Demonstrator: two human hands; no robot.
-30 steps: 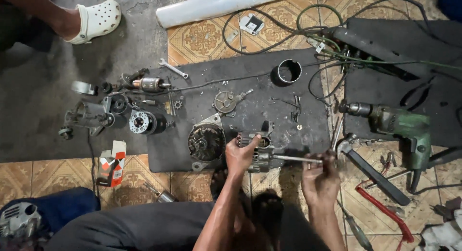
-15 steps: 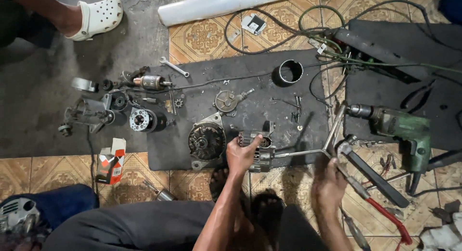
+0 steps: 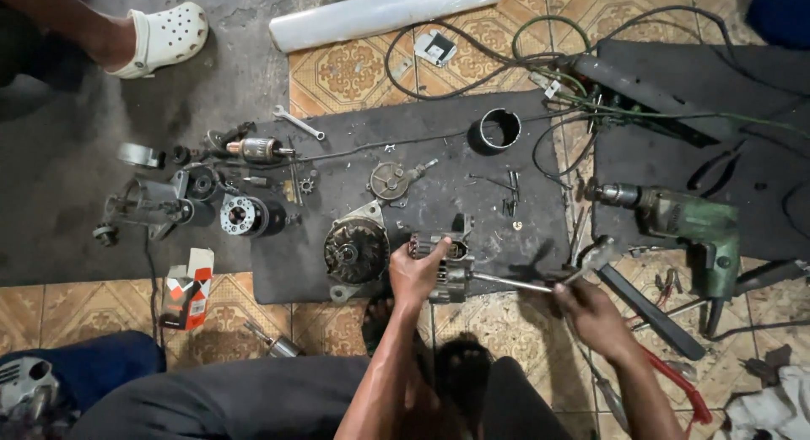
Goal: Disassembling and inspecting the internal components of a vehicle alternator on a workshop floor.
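Note:
My left hand (image 3: pixel 415 273) is closed over a grey metal motor housing (image 3: pixel 449 269) at the near edge of a black mat (image 3: pixel 422 153). My right hand (image 3: pixel 592 312) grips the handle end of a long metal bar tool (image 3: pixel 510 282), which reaches left to the housing. A shiny metal head (image 3: pixel 597 254) shows just above my right hand; whether it belongs to that tool I cannot tell. A round dark rotor plate (image 3: pixel 356 250) lies just left of the housing.
A green electric drill (image 3: pixel 692 225) lies at the right among cables. A metal ring (image 3: pixel 498 128), a spanner (image 3: pixel 297 122) and several motor parts (image 3: pixel 245 214) are spread over the mat. Red-handled pliers (image 3: pixel 679 383), a small box (image 3: pixel 187 288), a white tube (image 3: pixel 388 10) and another person's clog (image 3: pixel 164 39) surround it.
My right hand has shifted a little right and down along the bar tool. My left hand stays on the housing.

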